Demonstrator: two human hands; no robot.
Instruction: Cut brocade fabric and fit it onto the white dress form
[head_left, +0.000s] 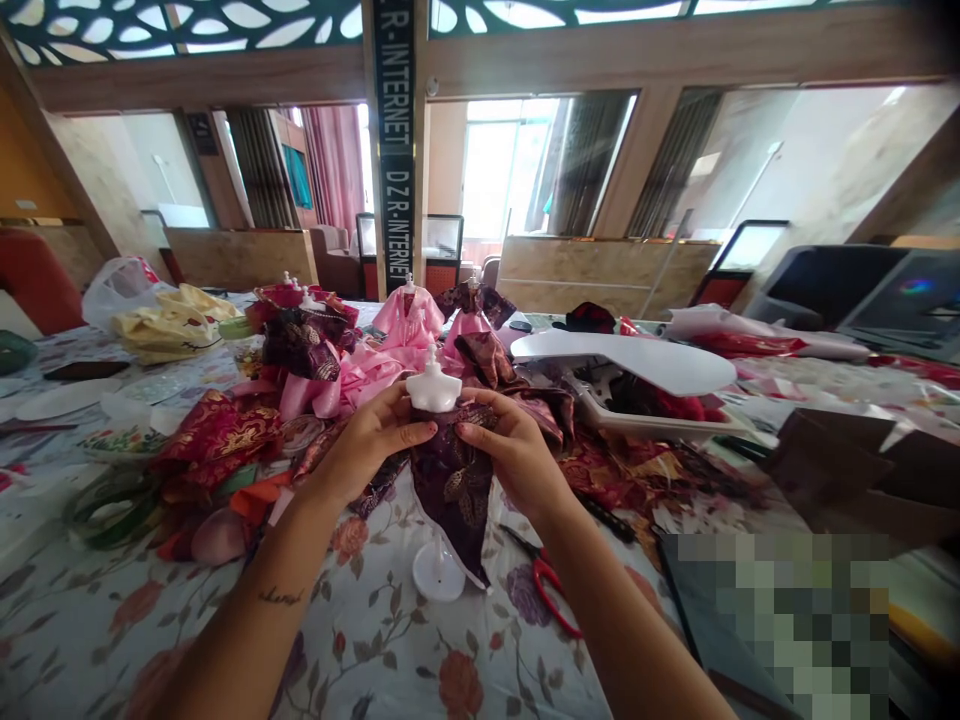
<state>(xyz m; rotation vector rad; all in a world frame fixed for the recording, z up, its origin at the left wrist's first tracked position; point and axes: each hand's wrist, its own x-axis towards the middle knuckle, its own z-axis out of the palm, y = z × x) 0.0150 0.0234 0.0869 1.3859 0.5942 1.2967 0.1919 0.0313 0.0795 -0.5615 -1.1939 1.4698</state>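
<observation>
A small white dress-form mannequin stands on a clear round base above the floral tablecloth. A dark purple brocade dress with a leaf pattern and pale hem hangs on its lower body. My left hand presses the dress's left side at the waist, and my right hand grips the opposite side. Below my right forearm lie red-handled scissors.
Dressed mannequins, including a pink gown, crowd the table behind my hands. Red-gold brocade scraps lie to the left. A white curved sheet rests over a tray on the right, and a brown cardboard piece stands beyond it.
</observation>
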